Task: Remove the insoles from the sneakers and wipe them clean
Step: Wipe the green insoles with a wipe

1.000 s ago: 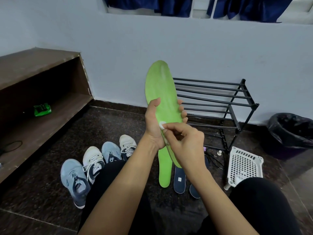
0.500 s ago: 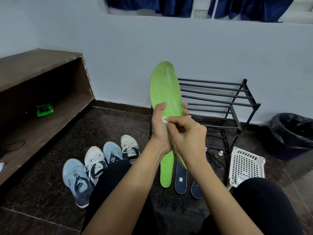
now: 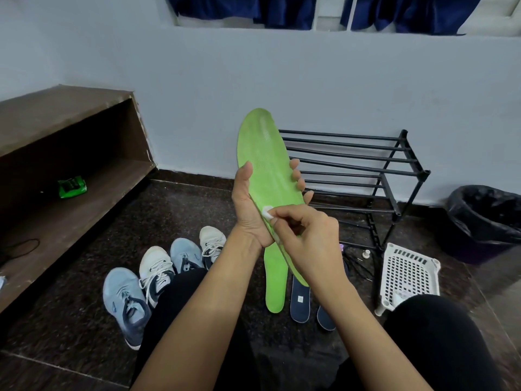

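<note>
Gripping the green insole (image 3: pixel 265 165) at its waist with the left hand (image 3: pixel 251 213), thumb on the near edge and fingers curled round the far edge, toe end up, raised well clear of the floor (image 3: pixel 183 210) in front of the shoe rack (image 3: pixel 403 136). Judged light, thin and bendy, probably foam under a fabric face: best braced from behind across the middle, as now, to stop it folding under rubbing; not fragile, hardly slippery, yet likely to flop or crease if taken by the tip alone. Set in a row on the floor to the left, four sneakers (image 3: pixel 156 272); flat on the floor below the hands, a second green insole (image 3: pixel 275 280) and, just beside it, two navy insoles (image 3: pixel 300 301). Pinching a small white wipe (image 3: pixel 267 212) in the bunched fingertips of the right hand (image 3: pixel 307 235) and pressing it to the held insole's face, just beside the left palm; soft, weightless, easily dropped. Showing a pale label on one navy insole and print on the green packet (image 3: pixel 72 187) on the wooden shelf (image 3: pixel 70 221), both too small to read; no brand legible anywhere.
</note>
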The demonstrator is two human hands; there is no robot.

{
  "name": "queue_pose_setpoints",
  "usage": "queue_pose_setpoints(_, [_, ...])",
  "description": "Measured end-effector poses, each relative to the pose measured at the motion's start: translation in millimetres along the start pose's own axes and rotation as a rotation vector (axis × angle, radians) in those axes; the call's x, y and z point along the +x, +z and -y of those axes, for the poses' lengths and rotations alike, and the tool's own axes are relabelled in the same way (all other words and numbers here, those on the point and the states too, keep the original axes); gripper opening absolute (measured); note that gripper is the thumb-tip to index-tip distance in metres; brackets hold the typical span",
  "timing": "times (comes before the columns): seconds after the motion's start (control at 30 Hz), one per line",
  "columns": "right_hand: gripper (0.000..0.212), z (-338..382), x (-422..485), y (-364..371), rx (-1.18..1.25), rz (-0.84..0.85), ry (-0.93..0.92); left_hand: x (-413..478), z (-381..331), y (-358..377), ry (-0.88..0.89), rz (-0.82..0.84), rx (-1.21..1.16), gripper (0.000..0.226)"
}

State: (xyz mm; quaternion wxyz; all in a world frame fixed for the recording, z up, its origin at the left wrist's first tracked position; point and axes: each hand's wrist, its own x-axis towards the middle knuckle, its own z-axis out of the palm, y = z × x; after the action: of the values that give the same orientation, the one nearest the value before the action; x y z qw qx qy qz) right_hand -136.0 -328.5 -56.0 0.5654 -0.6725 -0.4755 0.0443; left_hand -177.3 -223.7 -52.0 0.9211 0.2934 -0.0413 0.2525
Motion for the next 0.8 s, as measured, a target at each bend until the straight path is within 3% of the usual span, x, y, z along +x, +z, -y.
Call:
queue_pose_setpoints(0.2, [0.014, -1, -5, 1, 0.015, -0.057, -0.010, 4, 6, 3, 0.033, -0.039, -0.035, 0.084])
queue_pose_setpoints(0.5, [0.020, -3, 9, 1, 0.001, -0.197, -0.081, 1, 22, 7, -0.027, -0.200, 0.182, 0.086])
queue_pose_setpoints(0.8, [0.012, -3, -2, 0, 0.042, -0.041, -0.018, 5, 2, 2, -0.029, -0.052, 0.043, 0.083])
